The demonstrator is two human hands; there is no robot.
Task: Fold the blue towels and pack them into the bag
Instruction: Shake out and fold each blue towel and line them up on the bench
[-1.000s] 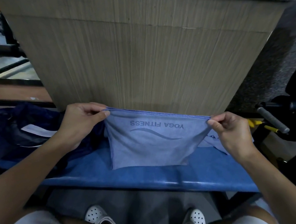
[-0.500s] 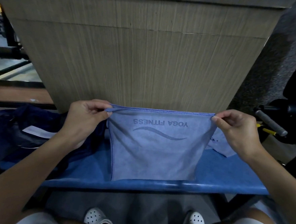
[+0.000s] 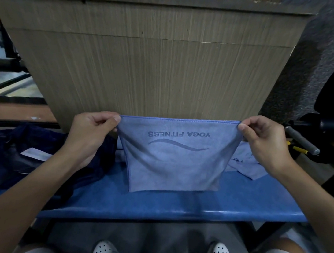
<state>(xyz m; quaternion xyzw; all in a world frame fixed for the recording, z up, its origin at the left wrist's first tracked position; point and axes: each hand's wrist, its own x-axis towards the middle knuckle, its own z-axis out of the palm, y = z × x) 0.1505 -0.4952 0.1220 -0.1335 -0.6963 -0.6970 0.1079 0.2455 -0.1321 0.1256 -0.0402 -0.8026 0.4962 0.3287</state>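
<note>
Towels, two: first towel [image 3: 175, 164] pinched by left hand [image 3: 90, 134] and right hand [image 3: 263, 145], second towel [image 3: 247, 166] beside; one bag [image 3: 6, 154].

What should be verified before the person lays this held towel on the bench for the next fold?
1. Left hand grip on a top corner of the light blue microfibre towel printed YOGA FITNESS: ok, pinched.
2. Right hand grip on the other top corner: ok, pinched.
3. Top edge taut and level: ok.
4. Bare blue padded bench beneath the towel: ok.
5. Dark navy fabric bag mouth open: cannot tell.
</note>
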